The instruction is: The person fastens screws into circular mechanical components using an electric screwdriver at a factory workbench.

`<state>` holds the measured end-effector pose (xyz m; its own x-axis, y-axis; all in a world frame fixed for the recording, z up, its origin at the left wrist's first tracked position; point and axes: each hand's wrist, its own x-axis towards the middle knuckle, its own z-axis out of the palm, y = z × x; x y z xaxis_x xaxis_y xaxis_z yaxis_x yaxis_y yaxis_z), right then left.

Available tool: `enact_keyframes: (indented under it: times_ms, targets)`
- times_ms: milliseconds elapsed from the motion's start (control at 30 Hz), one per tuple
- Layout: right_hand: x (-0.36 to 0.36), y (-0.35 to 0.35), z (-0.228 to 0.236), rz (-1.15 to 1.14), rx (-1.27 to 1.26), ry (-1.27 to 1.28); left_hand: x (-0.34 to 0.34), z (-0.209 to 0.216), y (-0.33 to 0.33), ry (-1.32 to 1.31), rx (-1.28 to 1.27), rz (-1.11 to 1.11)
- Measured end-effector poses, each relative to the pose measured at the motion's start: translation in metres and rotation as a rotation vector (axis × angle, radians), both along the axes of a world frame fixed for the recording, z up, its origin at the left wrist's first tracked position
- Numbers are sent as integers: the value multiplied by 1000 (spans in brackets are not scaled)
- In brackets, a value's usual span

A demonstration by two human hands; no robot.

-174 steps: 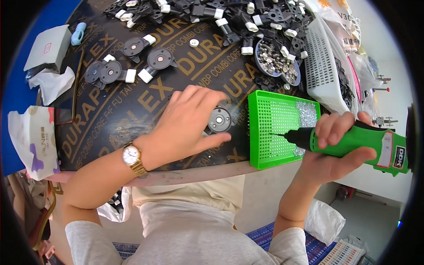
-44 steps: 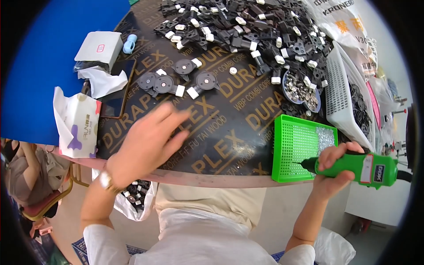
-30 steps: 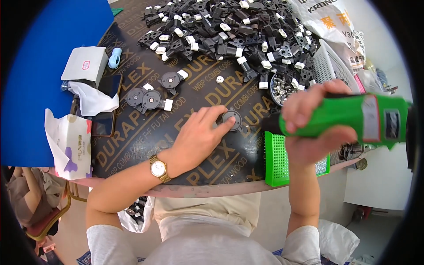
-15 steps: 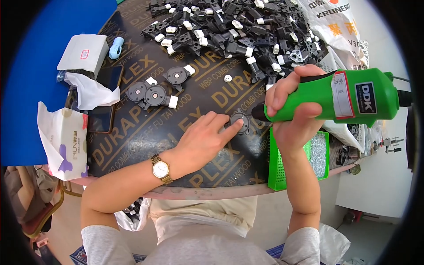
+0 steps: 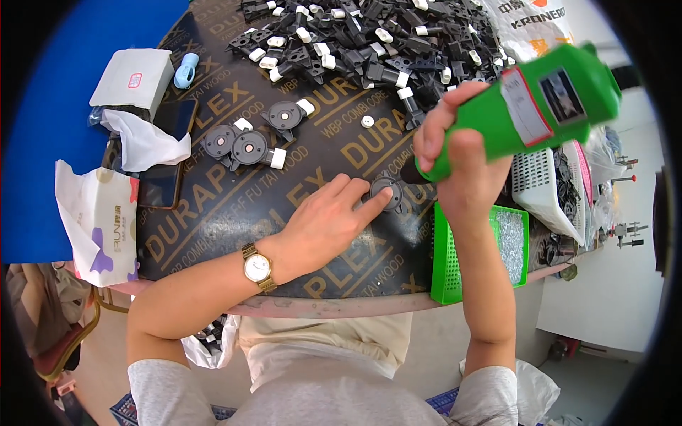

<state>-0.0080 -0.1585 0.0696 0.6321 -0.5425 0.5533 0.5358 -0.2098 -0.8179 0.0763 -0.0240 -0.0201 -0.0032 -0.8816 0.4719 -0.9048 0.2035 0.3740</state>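
My right hand (image 5: 465, 153) grips a green electric screwdriver (image 5: 529, 106). Its black nose and thin bit slant down to the left, with the bit at a small round black plastic part (image 5: 386, 193) on the table. That part is pinned by my left hand (image 5: 328, 221), whose index fingertip presses on its face while the other fingers curl beside it; the thumb is mostly hidden. A gold watch (image 5: 257, 268) is on the left wrist. To the left lie three similar round black parts with white ends (image 5: 250, 148), grouped together.
A big heap of black parts with white ends (image 5: 355, 42) covers the far side. Near my right forearm stands a green tray (image 5: 446, 280) of small silvery pieces, with a white basket (image 5: 534, 177) behind. A tissue pack (image 5: 114, 227), phone (image 5: 167, 181) and white box (image 5: 131, 78) lie left.
The screwdriver's rear end has swung up and away, so the tool tilts more steeply in the view. My right hand has turned with it. My left hand stays on the round part.
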Motion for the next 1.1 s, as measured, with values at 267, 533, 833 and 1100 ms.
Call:
enact_keyframes:
  times_ms: [267, 533, 833, 1100]
  targets:
    - [9, 10, -1, -255, -3, 138, -4, 1, 1, 19, 3, 7]
    - [6, 12, 10, -77, -21, 248, -8, -1, 4, 6, -11, 14]
    - [-93, -3, 25, -119, 31, 3, -14, 16, 13, -62, 129, -39]
    - [-156, 14, 0, -373, -7, 143, -19, 11, 6, -76, 50, -64]
